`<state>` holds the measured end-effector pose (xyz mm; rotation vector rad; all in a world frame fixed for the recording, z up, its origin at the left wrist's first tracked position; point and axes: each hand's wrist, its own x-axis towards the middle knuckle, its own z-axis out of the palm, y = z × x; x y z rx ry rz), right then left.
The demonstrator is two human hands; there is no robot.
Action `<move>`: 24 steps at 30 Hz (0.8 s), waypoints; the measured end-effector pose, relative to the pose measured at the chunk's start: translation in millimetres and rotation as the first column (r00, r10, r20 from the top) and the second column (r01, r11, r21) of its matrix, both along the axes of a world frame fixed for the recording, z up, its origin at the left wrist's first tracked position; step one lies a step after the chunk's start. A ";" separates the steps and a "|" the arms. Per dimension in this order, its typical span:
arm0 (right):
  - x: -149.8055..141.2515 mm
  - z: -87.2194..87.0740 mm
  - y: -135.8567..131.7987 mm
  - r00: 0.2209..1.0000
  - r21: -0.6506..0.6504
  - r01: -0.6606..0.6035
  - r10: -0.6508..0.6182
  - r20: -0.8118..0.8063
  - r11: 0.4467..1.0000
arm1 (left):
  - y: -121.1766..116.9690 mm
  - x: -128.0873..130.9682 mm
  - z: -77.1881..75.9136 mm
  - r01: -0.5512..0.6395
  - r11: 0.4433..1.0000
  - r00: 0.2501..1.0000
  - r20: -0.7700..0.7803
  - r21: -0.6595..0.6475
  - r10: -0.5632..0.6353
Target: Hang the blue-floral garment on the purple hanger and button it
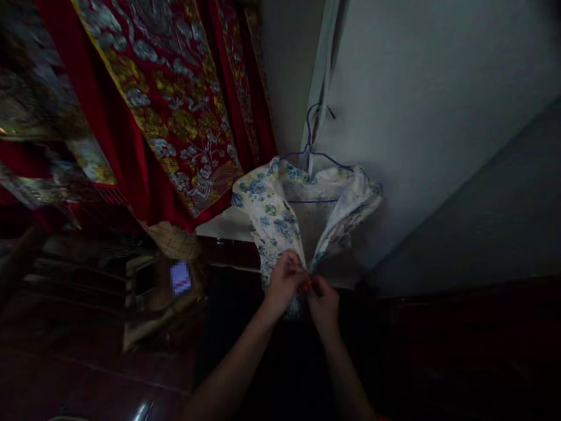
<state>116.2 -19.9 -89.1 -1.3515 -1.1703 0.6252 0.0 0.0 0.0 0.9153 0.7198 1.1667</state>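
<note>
A white blouse (272, 216) with blue and yellow flowers hangs on a thin purple clothes hanger (309, 131), whose hook is caught on a peg at the wall. The blouse's neck gapes wide above, and its two front edges come together lower down. At that meeting point my left hand (287, 280) pinches one front edge of the blouse. Close against it, my right hand (323, 301) has its fingers closed on the other edge. Any button or fastener between the fingertips is too small and dark to make out.
Red cloth (184, 105) with gold and silver embroidery hangs at the left, reaching the blouse's shoulder. Below it stand a woven basket (175, 240) and a low wooden stool or frame (131, 316). A pale wall (421, 117) rises behind and right.
</note>
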 end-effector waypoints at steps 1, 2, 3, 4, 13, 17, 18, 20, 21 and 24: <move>-4.1 -2.3 -0.5 0.999 0.000 0.008 -0.008 -0.037 1.000 | 0.7 1.5 2.1 -0.035 0.999 0.999 0.024 -0.041 0.036; -7.9 -4.5 -1.1 0.998 -0.001 0.015 -0.015 -0.066 1.000 | 1.8 2.9 4.8 -0.066 0.995 0.997 0.046 -0.073 0.069; -11.2 -6.4 -1.7 0.996 -0.003 0.021 -0.021 -0.090 1.000 | 3.7 4.2 8.8 -0.091 0.991 0.993 0.065 -0.098 0.098; -13.9 -8.0 -2.5 0.994 -0.006 0.025 -0.026 -0.106 1.000 | 6.7 5.2 14.3 -0.112 0.987 0.989 0.083 -0.113 0.122; -13.8 -4.8 -5.0 0.993 -0.002 0.030 -0.030 -0.114 1.000 | 58.5 15.2 111.3 -0.104 0.994 0.960 0.265 0.036 0.091; -5.6 -2.7 -3.7 0.995 0.018 0.039 -0.037 -0.097 0.999 | 68.9 22.1 138.0 -0.092 0.994 0.950 0.305 0.053 0.072; -3.8 -2.2 -4.3 0.995 0.018 0.039 -0.038 -0.093 0.999 | 70.4 23.4 142.0 -0.094 0.994 0.948 0.311 0.054 0.072; -1.4 -1.4 -6.8 0.996 0.017 0.030 -0.028 -0.088 0.999 | 73.2 25.3 148.2 -0.094 0.995 0.945 0.319 0.046 0.074; -0.8 -1.1 -8.6 0.996 0.017 0.020 -0.019 -0.087 1.000 | 74.9 25.9 150.6 -0.092 0.995 0.944 0.321 0.038 0.075; -0.3 -2.6 -14.3 0.996 0.014 0.006 -0.005 -0.089 1.000 | 80.6 25.7 157.3 -0.091 0.996 0.943 0.323 0.018 0.081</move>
